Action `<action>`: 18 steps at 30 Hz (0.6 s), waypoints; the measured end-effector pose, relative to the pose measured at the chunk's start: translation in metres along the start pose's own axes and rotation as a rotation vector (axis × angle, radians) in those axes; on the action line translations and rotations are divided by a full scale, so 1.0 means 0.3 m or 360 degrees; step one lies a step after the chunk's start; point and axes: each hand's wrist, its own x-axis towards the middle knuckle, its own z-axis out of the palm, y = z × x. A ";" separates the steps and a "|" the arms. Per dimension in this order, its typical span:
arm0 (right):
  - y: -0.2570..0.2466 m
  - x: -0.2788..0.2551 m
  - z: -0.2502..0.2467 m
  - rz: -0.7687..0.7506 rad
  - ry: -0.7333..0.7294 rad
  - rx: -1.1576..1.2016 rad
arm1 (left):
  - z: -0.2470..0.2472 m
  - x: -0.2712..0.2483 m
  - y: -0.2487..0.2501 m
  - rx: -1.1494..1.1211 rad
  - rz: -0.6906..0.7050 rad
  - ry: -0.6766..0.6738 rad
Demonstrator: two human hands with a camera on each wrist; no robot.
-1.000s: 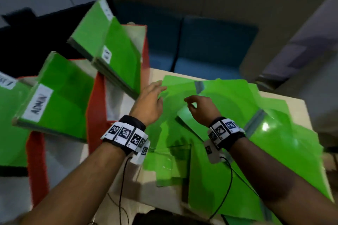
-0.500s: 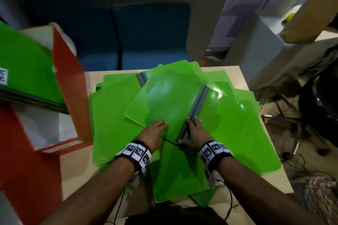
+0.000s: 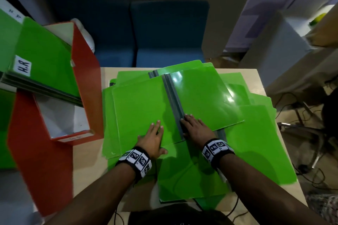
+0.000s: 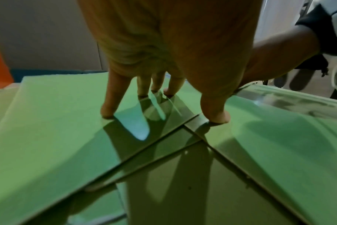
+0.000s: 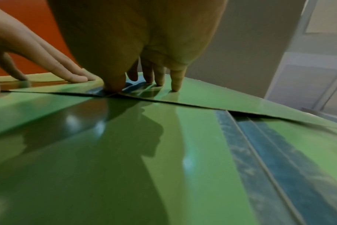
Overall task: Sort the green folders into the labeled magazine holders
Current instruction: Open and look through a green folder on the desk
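At the far left stand red magazine holders (image 3: 86, 71). The nearest one carries a label too blurred to read on its low front edge and holds several green folders (image 3: 45, 64) that lean out of it, one with a white tag reading "H.R" (image 3: 22, 65). A further holder at the left edge also holds green folders.

To the right of the holders is a light wooden table (image 3: 87, 155), most of its top covered by a loose, overlapping pile of green folders lying open and flat. The top folder (image 3: 140, 104) lies open with its grey spine (image 3: 173, 100) running away from the person. The left hand (image 3: 152, 139) rests flat on the left leaf, fingers straight and slightly spread, thumb at the near edge. The right hand (image 3: 196, 129) lies just beside it, fingers straight, pressing on the spine and the right leaf. Neither hand grips anything.

Behind the table are blue seats (image 3: 164, 31) against a dark wall. To the right stand pale partitions (image 3: 285, 42), and on the floor below them lie cables (image 3: 314, 173) and the metal legs of a chair (image 3: 307, 129).
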 end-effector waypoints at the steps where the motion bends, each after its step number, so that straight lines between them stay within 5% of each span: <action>1: -0.003 0.002 0.003 -0.0027 -0.0039 -0.0040 | 0.001 0.001 -0.009 -0.0019 0.0000 -0.0032; 8: -0.047 -0.022 -0.012 -0.0050 -0.0174 -0.0271 | -0.014 -0.015 -0.020 -0.0072 0.0057 -0.0013; 18: -0.098 -0.080 0.032 -0.0172 -0.0051 -0.0515 | 0.054 -0.059 0.048 0.0123 -0.0052 -0.0241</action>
